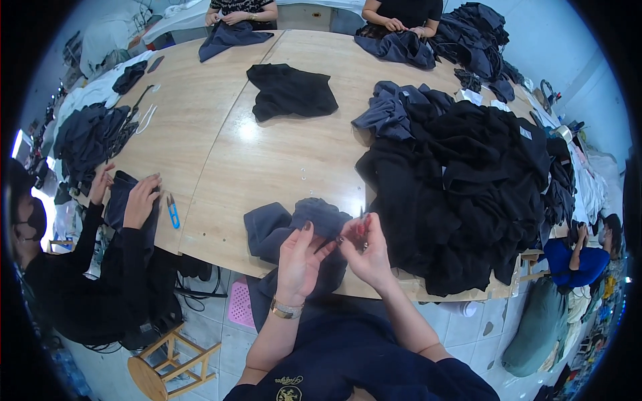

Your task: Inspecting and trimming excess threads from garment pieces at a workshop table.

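Note:
At the near edge of the table lies a dark blue-grey garment, partly hanging over the edge toward my lap. The fingers of my left hand are closed on its gathered band. Beside it, my right hand is closed around small red-handled thread snips, with the thin metal tip pointing up and away. The right fingertips meet the garment's right end, close to the left fingers. Part of the snips is hidden in the palm.
A tall heap of black garments fills the table's right side. One black garment lies flat near the middle. Blue thread snips lie left, near a co-worker's hand. Others handle garments around the table. A wooden stool stands on the floor.

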